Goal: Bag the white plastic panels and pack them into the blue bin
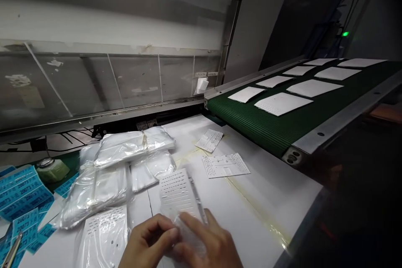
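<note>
Beyond your fingers [171, 233], a green conveyor belt [266, 130] carries 8 white sheets [282, 104]. Ahead and left of them, on a white table [260, 201], lie bundled plastic bags [125, 146]. Your left hand [147, 240] and right hand [210, 243] are closed on a clear plastic sleeve [188, 234] between your fingers: light, soft, slippery, best held by its edges.

Lower centre: a thin, glossy, transparent plastic sleeve [188, 236] is seen against a matt white perforated paper card [177, 192]. Left of centre: clear plastic bags [125, 150] are shown with a creased, glossy surface. Lower left: blue paper labels [21, 192] are seen with a faint sheen. Right: a ribbed green rubber conveyor belt [266, 127] is edged by a smooth metal rail [339, 121]. Upper left: a scuffed transparent panel [94, 79] is shown.
</note>
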Available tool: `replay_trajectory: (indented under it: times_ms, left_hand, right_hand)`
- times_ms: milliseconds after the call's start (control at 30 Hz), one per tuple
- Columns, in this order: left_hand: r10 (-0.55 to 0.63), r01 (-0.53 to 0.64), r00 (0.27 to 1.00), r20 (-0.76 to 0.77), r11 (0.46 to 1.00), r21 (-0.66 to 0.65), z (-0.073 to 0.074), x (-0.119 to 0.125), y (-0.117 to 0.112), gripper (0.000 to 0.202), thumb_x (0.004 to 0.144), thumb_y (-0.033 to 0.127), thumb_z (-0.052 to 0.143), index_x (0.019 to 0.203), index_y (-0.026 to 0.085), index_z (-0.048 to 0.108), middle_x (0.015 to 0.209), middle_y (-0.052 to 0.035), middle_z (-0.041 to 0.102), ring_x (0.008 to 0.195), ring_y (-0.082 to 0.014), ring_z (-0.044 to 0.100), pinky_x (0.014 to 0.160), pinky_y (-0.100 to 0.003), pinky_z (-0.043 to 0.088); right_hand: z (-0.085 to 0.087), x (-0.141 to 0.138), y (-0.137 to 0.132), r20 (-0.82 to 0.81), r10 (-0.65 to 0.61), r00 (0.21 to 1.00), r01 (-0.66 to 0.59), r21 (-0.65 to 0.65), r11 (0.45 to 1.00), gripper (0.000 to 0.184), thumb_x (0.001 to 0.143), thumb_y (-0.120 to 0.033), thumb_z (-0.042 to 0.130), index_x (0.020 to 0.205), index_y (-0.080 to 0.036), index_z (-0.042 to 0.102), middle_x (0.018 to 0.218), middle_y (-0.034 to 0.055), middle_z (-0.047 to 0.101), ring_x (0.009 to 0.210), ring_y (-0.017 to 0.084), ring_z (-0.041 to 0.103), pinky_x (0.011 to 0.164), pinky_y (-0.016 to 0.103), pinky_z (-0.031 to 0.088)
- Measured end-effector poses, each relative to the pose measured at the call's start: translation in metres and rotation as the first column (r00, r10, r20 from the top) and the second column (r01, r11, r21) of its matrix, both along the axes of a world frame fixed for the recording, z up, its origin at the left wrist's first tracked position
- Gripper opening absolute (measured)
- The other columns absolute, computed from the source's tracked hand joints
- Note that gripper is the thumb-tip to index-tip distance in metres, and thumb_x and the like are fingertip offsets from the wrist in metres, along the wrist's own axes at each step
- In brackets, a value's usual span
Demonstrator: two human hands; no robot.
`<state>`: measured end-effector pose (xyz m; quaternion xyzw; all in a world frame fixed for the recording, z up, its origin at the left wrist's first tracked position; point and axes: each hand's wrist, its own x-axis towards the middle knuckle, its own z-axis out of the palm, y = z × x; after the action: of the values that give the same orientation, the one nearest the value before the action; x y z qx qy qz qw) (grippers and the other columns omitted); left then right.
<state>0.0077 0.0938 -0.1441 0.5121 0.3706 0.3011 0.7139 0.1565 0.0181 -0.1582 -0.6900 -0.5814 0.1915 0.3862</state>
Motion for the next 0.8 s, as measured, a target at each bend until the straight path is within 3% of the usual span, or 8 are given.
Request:
replay_trajectory:
  times_ms: [133,267,400,467,533,633,700,800]
  left_hand:
    - [0.065,-0.064,0.998,0.01,0.996,-0.069,-0.006,-0.006,-0.002,0.029,0.065,0.044,0.076,0.063,0.016,0.067,0.07,-0.0065,0.065,0.071,-0.022,0.061,0.066,-0.036,0.054]
    - [0.172,-0.147,0.981,0.089,0.961,-0.235,0.001,-0.02,-0.002,0.026,0.065,0.041,0.075,0.066,0.017,0.064,0.074,-0.0072,0.065,0.081,-0.0253,0.062,0.077,-0.041,0.053]
    - [0.098,-0.016,0.972,0.212,0.932,-0.361,0.004,-0.026,-0.003,0.026,0.066,0.042,0.07,0.066,0.021,0.056,0.063,-0.0004,0.053,0.063,-0.0178,0.055,0.069,-0.036,0.049]
    - [-0.05,0.087,0.986,0.159,0.969,-0.232,0.003,-0.029,0.002,0.026,0.067,0.041,0.07,0.072,0.022,0.054,0.059,0.0036,0.044,0.053,-0.0123,0.043,0.055,-0.026,0.039]
    - [-0.131,0.133,0.99,-0.06,0.991,0.03,0.0,-0.031,0.012,0.024,0.071,0.038,0.068,0.085,0.023,0.055,0.057,0.0067,0.036,0.052,-0.0104,0.034,0.052,-0.022,0.03]
    - [0.0,0.158,0.92,-0.393,0.916,0.369,-0.007,-0.03,0.031,0.024,0.081,0.038,0.058,0.102,0.025,0.057,0.058,0.0069,0.032,0.056,-0.0122,0.034,0.055,-0.023,0.028]
    - [0.073,0.137,0.893,-0.444,0.896,0.423,-0.012,-0.023,0.042,0.032,0.085,0.044,0.05,0.11,0.025,0.059,0.056,0.0062,0.035,0.055,-0.0136,0.037,0.056,-0.024,0.031]
    - [0.003,0.122,0.921,-0.389,0.947,0.297,-0.017,-0.007,0.051,0.047,0.088,0.051,0.04,0.121,0.023,0.057,0.049,0.0061,0.042,0.048,-0.0158,0.044,0.054,-0.026,0.038]
  right_hand:
    - [-0.012,-0.014,0.007,0.031,-0.003,1.0,0.001,0.066,0.998,0.026,0.084,-0.041,0.054,0.105,-0.036,0.069,0.083,0.0078,0.066,0.066,0.023,0.065,0.059,0.031,0.054]
    - [-0.017,-0.008,0.006,-0.017,-0.041,0.999,0.041,0.012,0.999,0.029,0.089,-0.04,0.047,0.107,-0.035,0.069,0.086,0.008,0.065,0.069,0.023,0.065,0.063,0.032,0.054]
    - [-0.013,-0.003,0.013,0.065,-0.067,0.996,0.072,-0.075,0.995,0.031,0.09,-0.038,0.044,0.111,-0.037,0.066,0.091,0.0098,0.065,0.07,0.025,0.066,0.064,0.037,0.054]
    - [-0.005,0.002,0.019,0.12,-0.074,0.99,0.088,-0.119,0.989,0.032,0.089,-0.039,0.043,0.114,-0.038,0.064,0.097,0.0104,0.065,0.075,0.028,0.066,0.069,0.043,0.052]
    - [0.007,0.013,0.023,0.096,-0.098,0.991,0.114,-0.179,0.977,0.034,0.085,-0.045,0.051,0.116,-0.039,0.062,0.11,0.0103,0.063,0.095,0.035,0.062,0.081,0.052,0.048]
    - [0.025,0.042,0.015,-0.132,-0.176,0.975,0.133,-0.285,0.949,0.048,0.073,-0.058,0.063,0.117,-0.038,0.062,0.13,0.006,0.055,0.124,0.041,0.042,0.096,0.059,0.037]
    - [0.026,0.061,0.0,-0.371,-0.249,0.895,0.139,-0.298,0.944,0.053,0.071,-0.059,0.064,0.118,-0.036,0.061,0.134,0.0052,0.052,0.121,0.04,0.045,0.092,0.056,0.043]
    - [0.005,0.066,-0.024,-0.71,-0.22,0.669,0.133,-0.177,0.975,0.047,0.073,-0.056,0.064,0.114,-0.034,0.063,0.116,0.0078,0.065,0.097,0.033,0.064,0.073,0.046,0.055]
